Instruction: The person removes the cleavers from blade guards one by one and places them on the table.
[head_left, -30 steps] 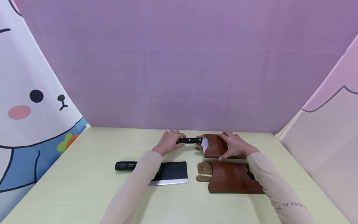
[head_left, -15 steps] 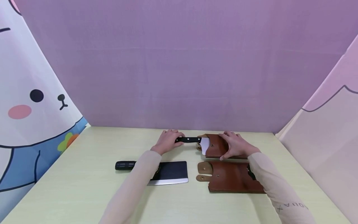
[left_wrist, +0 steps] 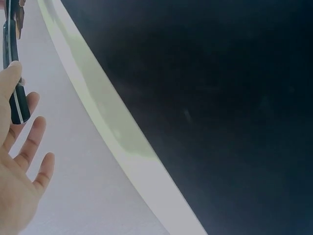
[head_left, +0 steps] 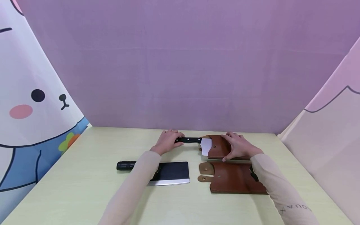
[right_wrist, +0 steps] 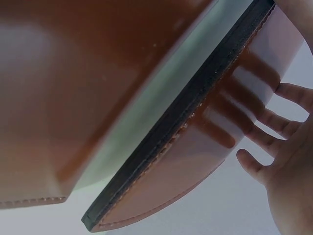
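Observation:
In the head view my left hand [head_left: 167, 142] pinches the black riveted handle [head_left: 189, 140] of a kitchen knife between thumb and forefinger. The left wrist view shows the other fingers of that hand [left_wrist: 22, 171] held off the handle [left_wrist: 17, 93]. Part of the knife's bright blade [head_left: 206, 147] shows; the rest is hidden in a brown leather sheath [head_left: 218, 147]. My right hand [head_left: 239, 146] holds this sheath across its width, thumb at the near edge. In the right wrist view its fingertips lie against the glossy leather [right_wrist: 215, 142].
A dark-bladed cleaver [head_left: 174, 171] with a black handle [head_left: 125, 165] lies under my left forearm. A second brown sheath [head_left: 232, 179], flaps toward the left, lies nearer, partly under my right sleeve. Behind the pale table [head_left: 98, 150] hangs a purple cloth [head_left: 180, 68].
My left hand has moved slightly left with the knife, and more blade shows outside the sheath. My right hand and its sheath have shifted a little right.

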`<state>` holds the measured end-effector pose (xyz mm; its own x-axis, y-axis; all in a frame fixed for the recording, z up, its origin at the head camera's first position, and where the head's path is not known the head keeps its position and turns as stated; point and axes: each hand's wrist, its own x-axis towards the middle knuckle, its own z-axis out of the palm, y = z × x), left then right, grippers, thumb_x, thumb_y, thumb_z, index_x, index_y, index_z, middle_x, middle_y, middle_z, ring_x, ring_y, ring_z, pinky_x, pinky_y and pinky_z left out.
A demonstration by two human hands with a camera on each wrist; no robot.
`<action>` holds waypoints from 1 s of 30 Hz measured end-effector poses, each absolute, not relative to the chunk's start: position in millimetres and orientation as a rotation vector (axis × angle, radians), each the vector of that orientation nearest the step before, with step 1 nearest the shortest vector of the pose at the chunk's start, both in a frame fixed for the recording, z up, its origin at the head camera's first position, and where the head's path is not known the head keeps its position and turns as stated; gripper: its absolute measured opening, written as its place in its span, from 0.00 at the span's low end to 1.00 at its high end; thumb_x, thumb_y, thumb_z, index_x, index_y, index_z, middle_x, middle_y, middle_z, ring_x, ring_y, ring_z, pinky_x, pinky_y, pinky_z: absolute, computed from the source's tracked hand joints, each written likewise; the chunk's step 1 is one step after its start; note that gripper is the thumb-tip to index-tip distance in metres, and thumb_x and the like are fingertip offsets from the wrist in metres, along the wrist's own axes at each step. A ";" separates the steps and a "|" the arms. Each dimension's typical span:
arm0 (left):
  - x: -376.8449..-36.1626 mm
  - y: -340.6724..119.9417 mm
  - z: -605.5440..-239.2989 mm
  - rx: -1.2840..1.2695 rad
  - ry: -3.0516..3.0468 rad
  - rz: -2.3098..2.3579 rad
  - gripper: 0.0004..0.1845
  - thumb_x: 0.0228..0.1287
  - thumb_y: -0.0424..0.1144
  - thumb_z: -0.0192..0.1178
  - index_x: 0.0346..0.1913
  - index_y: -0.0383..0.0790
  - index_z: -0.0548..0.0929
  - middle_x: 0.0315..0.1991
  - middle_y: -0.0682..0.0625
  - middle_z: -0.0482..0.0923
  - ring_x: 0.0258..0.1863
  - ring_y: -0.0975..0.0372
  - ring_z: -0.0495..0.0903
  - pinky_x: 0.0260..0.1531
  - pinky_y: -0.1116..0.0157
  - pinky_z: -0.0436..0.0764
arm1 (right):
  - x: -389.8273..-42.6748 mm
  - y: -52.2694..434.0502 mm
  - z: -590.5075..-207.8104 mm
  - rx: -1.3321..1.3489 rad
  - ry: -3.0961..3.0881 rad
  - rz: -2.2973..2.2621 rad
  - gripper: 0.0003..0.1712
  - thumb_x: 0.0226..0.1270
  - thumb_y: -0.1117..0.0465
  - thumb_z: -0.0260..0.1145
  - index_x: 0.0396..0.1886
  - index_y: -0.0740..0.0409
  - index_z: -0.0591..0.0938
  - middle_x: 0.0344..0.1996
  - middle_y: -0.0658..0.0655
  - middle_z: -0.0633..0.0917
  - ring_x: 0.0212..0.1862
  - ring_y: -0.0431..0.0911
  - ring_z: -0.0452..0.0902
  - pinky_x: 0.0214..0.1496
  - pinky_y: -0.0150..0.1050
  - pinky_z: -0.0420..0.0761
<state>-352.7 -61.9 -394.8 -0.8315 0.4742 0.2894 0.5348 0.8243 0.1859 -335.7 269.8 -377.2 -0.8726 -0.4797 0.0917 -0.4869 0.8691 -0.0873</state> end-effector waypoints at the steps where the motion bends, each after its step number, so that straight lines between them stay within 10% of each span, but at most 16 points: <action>1: -353.0 -62.2 -395.1 -0.779 -2.775 -0.381 0.17 0.58 0.51 0.60 0.50 0.54 0.79 0.44 0.54 0.78 0.46 0.57 0.73 0.46 0.55 0.68 | -335.9 270.0 -377.6 0.768 -2.973 0.169 0.64 0.27 0.31 0.74 0.65 0.57 0.64 0.57 0.64 0.67 0.57 0.58 0.65 0.58 0.61 0.63; 30: -357.3 -79.0 -397.5 -0.766 -2.753 -0.405 0.17 0.58 0.50 0.61 0.50 0.54 0.79 0.49 0.53 0.78 0.51 0.54 0.73 0.49 0.51 0.67 | -335.1 276.6 -377.8 0.755 -2.997 0.198 0.64 0.27 0.32 0.74 0.65 0.57 0.63 0.57 0.64 0.68 0.57 0.60 0.65 0.58 0.63 0.61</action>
<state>-357.3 -79.0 -397.5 -0.8288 0.4628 0.3146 0.5337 0.8226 0.1960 -335.1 276.6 -377.8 -0.8804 -0.4685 0.0741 -0.4742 0.8732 -0.1129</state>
